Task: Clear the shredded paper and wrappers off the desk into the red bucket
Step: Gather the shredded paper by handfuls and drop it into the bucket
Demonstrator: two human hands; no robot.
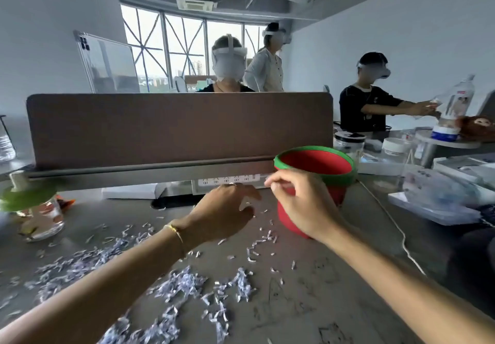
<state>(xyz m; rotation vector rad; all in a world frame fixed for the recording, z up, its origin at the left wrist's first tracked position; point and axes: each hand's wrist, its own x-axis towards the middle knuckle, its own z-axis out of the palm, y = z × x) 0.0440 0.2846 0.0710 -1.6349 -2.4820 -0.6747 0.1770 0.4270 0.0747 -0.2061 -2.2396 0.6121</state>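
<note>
Left hand [223, 213] extended over the grey table [334, 284], palm down, fingers curled loosely together and closed on nothing visible; gold bangle [176, 232] at the wrist. Right hand [297, 204] raised just right of the left hand, directly in front of the red bucket [316, 180], thumb and forefinger pinched together near the green rim; whether a scrap is held between them cannot be told. Red bucket upright on the table, behind and touching-close to the right hand, partly hidden by it, interior apparently bare where visible. Shredded paper [184, 287] scattered below and to the left of both hands, thickest beneath the left forearm, thinning to single strips between the hands and the bucket base. Glass jar [40, 215] with green lid well left of the left hand. White cable [396, 228] lying right of the right forearm. Brown partition [174, 126] standing beyond both hands.
</note>
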